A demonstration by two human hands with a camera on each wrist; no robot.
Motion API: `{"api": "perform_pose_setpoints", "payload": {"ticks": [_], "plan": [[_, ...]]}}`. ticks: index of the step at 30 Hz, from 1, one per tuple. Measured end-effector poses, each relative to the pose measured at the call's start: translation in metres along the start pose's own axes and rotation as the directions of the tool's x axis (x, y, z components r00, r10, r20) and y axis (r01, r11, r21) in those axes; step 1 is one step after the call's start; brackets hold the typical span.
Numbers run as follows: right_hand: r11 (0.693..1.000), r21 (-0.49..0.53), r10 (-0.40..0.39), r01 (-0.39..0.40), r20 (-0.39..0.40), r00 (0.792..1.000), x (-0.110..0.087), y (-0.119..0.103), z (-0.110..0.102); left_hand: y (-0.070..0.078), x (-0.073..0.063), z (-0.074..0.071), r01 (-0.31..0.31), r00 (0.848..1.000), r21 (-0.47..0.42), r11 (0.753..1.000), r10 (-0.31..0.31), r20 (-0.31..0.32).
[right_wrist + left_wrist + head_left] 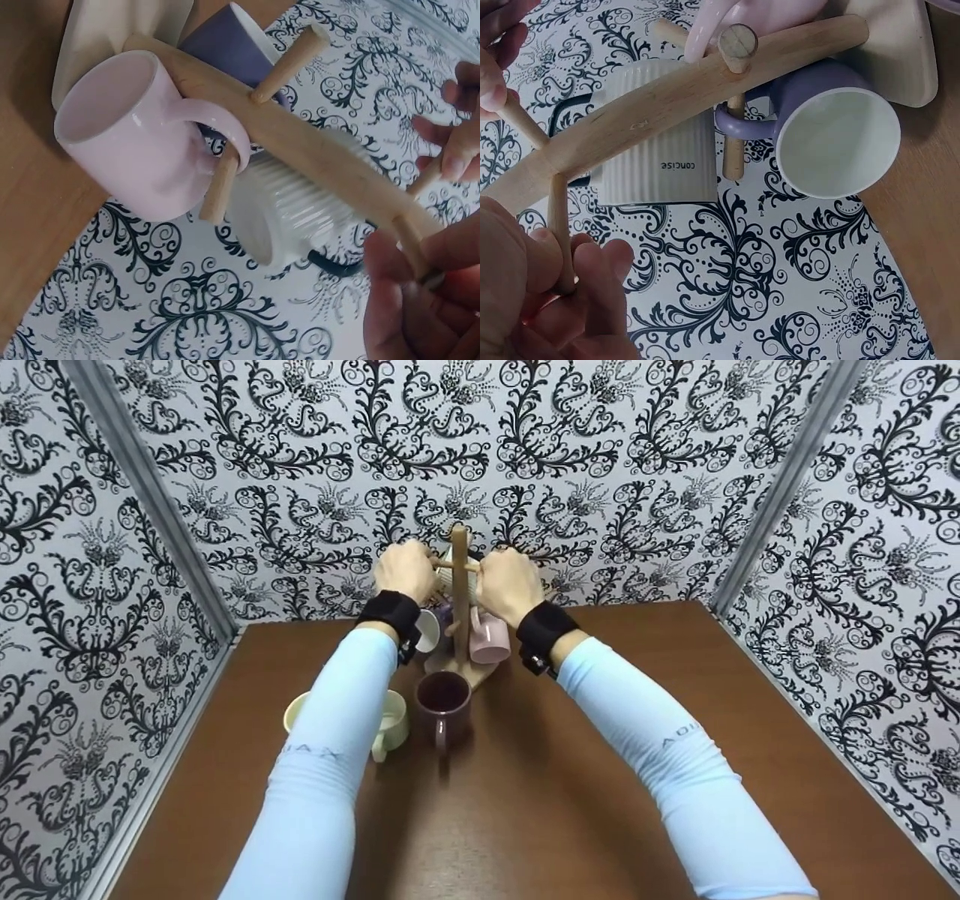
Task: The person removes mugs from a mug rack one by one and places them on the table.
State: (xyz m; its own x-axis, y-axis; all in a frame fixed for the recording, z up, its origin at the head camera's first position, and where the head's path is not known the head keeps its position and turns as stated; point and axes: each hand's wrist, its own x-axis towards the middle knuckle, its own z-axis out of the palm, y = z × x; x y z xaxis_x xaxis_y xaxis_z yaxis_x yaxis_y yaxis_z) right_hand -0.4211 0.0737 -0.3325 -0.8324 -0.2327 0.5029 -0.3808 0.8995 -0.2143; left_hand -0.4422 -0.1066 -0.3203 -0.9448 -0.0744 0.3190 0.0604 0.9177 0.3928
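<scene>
A wooden mug tree point(460, 592) stands at the back of the table. My left hand point(407, 572) pinches one upper peg point(561, 225) between thumb and fingers. On the opposite upper peg point(409, 244), the fingers of my right hand point(511, 585) are curled. A pink mug point(124, 142) hangs by its handle from a lower peg on the right. Across the post, a purple mug point(840, 127) with a pale inside hangs on another peg. Behind the post is a white ribbed mug point(660, 150) marked "concise", with a black handle.
In front of the tree's base a dark purple mug point(442, 705) stands on the brown table point(570, 810). Left of it is a pale green mug point(393, 721); a pale yellow mug point(295, 711) is partly hidden by my left sleeve. Patterned walls point(540, 450) enclose the table.
</scene>
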Motion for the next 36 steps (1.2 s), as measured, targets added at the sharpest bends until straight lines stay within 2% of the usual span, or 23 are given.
{"api": "perform_pose_setpoints", "payload": {"ticks": [6,14,23,31,36], "plan": [[0.996,-0.085,0.033,-0.034,-0.008,0.999,-0.004,-0.014,0.002,-0.004,0.004,0.002,-0.003,1.000,0.003,1.000,0.003,0.020],[0.992,-0.112,0.061,-0.058,0.019,0.998,-0.009,-0.026,0.003,-0.008,0.005,0.004,0.001,1.000,-0.008,1.000,-0.001,0.003],[0.993,-0.025,0.120,-0.119,0.010,0.993,-0.009,-0.032,0.001,-0.003,0.004,-0.002,0.010,1.000,-0.024,1.000,-0.009,0.016],[0.994,0.022,0.104,-0.105,0.025,0.994,-0.013,-0.042,0.003,-0.007,0.008,-0.004,0.039,0.998,-0.033,0.999,-0.037,0.053],[0.998,0.028,0.059,-0.062,0.080,0.995,-0.011,-0.038,-0.004,-0.005,0.009,-0.008,0.036,0.996,-0.013,0.999,-0.035,0.077]]}}
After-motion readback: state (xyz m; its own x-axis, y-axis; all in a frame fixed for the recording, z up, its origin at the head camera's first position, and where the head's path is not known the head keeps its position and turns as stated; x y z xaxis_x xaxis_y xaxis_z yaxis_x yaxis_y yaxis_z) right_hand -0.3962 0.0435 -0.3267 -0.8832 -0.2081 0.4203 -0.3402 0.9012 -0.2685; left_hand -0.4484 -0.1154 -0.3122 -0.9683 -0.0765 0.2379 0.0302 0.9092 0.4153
